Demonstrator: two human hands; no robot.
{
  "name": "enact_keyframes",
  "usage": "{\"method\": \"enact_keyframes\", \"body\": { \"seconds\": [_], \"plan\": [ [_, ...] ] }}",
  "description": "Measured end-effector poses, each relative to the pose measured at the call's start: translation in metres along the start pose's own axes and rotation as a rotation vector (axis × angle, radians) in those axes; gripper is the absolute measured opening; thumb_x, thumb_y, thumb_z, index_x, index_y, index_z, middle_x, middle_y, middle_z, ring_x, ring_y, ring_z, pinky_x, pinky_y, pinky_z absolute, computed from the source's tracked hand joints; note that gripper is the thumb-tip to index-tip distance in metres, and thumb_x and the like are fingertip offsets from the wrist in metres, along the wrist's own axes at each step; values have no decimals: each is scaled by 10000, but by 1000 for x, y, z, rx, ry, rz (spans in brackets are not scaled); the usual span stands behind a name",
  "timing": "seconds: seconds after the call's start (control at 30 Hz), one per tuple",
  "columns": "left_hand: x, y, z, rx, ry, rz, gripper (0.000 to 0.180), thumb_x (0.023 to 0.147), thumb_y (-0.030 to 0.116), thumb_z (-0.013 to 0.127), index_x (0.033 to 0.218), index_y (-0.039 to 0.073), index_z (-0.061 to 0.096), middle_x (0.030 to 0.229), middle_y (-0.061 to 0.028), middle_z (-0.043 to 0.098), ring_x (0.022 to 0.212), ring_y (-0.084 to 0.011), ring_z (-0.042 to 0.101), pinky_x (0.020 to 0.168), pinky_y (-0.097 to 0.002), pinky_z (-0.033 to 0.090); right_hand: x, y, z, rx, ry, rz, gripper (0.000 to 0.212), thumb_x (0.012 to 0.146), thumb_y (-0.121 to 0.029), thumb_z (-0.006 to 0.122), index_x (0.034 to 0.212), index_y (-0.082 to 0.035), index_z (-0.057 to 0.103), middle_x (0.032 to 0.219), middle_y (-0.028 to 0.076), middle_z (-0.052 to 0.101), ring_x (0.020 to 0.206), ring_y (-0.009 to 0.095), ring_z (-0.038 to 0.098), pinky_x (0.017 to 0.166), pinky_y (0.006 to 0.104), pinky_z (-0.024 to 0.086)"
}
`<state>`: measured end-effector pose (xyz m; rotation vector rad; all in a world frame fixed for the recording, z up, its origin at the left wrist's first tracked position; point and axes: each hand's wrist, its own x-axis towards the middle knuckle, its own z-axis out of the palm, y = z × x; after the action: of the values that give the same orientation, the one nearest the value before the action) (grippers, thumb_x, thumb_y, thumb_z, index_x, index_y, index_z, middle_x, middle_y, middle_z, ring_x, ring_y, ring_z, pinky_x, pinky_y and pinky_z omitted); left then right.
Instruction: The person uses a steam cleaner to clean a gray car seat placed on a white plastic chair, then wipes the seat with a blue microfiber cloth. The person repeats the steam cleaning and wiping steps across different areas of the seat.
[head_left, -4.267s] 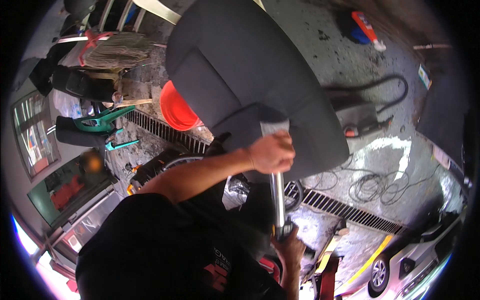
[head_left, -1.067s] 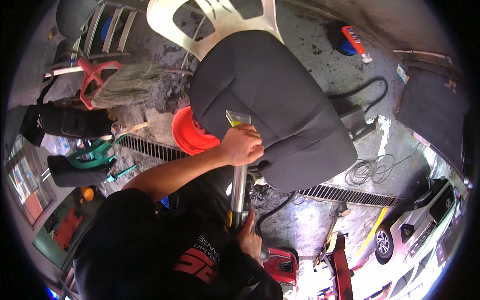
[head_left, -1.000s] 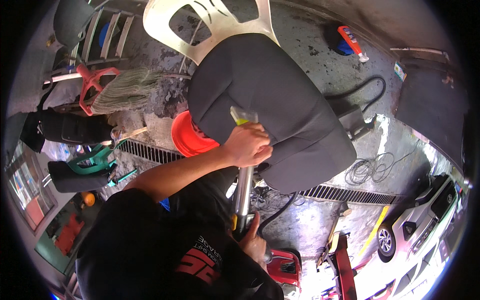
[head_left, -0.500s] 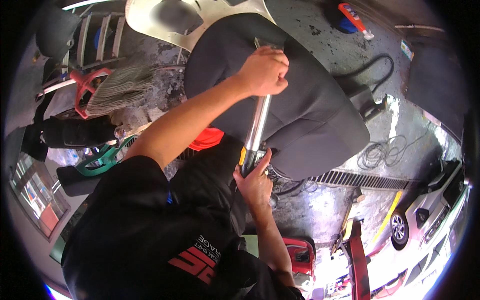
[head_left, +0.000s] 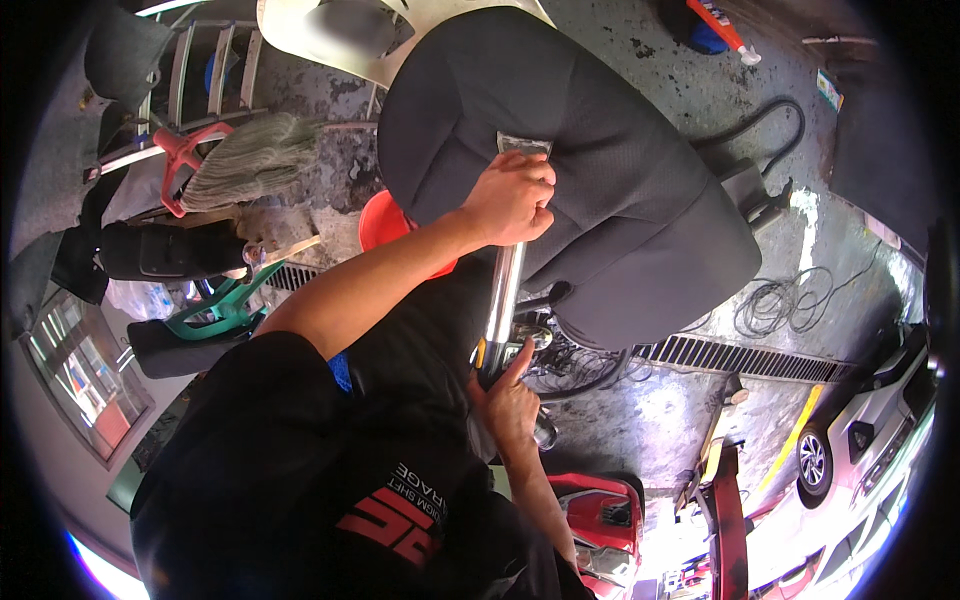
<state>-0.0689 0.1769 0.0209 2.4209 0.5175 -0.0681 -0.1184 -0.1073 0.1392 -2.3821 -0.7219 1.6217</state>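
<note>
A dark grey fabric car seat cushion (head_left: 640, 190) lies in front of me. Across it I hold an upholstery extractor wand (head_left: 504, 290) with a shiny metal tube and a black and yellow handle. My left hand (head_left: 510, 198) is wrapped round the tube just behind the flat, see-through nozzle (head_left: 525, 146), which rests on the fabric. Lower down, close to my body, my right hand (head_left: 508, 402) grips the handle, its thumb stretched along the side. A black hose (head_left: 585, 385) shows beside the right hand.
A red bucket (head_left: 378, 222) stands left of the cushion. At the far left are a stepladder (head_left: 218, 70) and a mop-like bundle (head_left: 255, 165). A floor drain grate (head_left: 735, 358), coiled cable (head_left: 775, 305) and a parked car (head_left: 860, 450) lie to the right. An orange bottle (head_left: 725, 30) stands far right.
Both hands have drawn the wand back toward my body, so the nozzle has slid nearer over the fabric. My view has shifted slightly, and more of the red bucket shows.
</note>
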Motion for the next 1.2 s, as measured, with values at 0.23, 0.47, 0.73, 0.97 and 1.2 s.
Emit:
{"method": "enact_keyframes", "body": {
  "seconds": [0.23,0.47,0.73,0.97,1.2],
  "plan": [
    [-25,6,11,-29,-20,11,146,814,157,730,722,98,632,1201,-36,706,1394,-302,591,1139,-508,447,-22,3,7,-25,-56,44,1196,949,-485,756,1647,70,-41,781,309,735,688,508,722,644,600,578],
    [-45,44,7,-26,-205,0,182,800,244,683,714,87,711,918,-93,722,1218,-327,685,1100,-517,483,-88,21,-6,-117,-60,34,1286,918,-559,782,1664,88,-41,680,222,728,583,421,722,529,533,565],
    [44,116,-27,-111,-121,55,113,785,177,733,748,102,656,978,-63,706,1076,-315,698,994,-463,542,-82,18,-71,-34,154,49,1213,900,-438,813,1693,24,20,685,254,712,600,485,706,568,588,577],
    [147,28,-28,154,192,29,211,786,262,765,907,90,751,1263,-107,683,1268,-338,622,990,-455,571,51,-17,-103,-181,342,-58,1232,891,-463,805,1668,100,33,670,168,726,547,371,720,512,495,593],
    [75,48,14,-31,85,-72,202,780,206,784,895,98,657,1452,-128,602,1366,-377,583,1012,-471,577,28,22,-20,-103,245,-19,1250,919,-474,772,1658,105,-54,734,217,749,596,416,727,565,535,601]
  ]
}}
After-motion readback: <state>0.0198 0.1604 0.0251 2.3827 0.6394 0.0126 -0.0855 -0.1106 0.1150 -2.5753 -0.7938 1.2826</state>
